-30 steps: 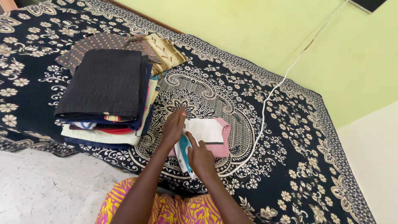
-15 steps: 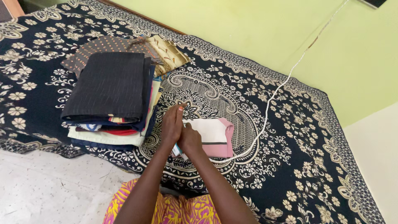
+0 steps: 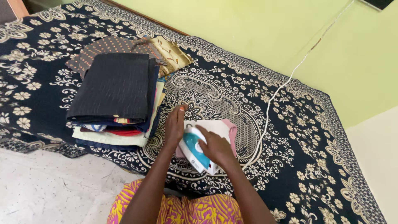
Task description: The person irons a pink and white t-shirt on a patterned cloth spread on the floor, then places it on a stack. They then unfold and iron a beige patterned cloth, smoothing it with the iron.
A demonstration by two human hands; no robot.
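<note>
A small folded white and pink garment lies on the dark patterned bedspread. My right hand grips a white and teal electric iron and holds it on the garment's near left part. My left hand lies flat on the garment's left edge, fingers pointing away from me. The iron's white cord runs from the garment across the spread and up the green wall.
A stack of folded clothes, topped by a dark textured piece, sits to the left of my hands. Brown dotted and tan leaf-print cloths lie behind it. The speckled floor is at lower left, the green wall behind.
The iron was slid left toward my left hand, nearly hidden, and has now come back right over the garment. My left hand has stayed on the garment's edge.
</note>
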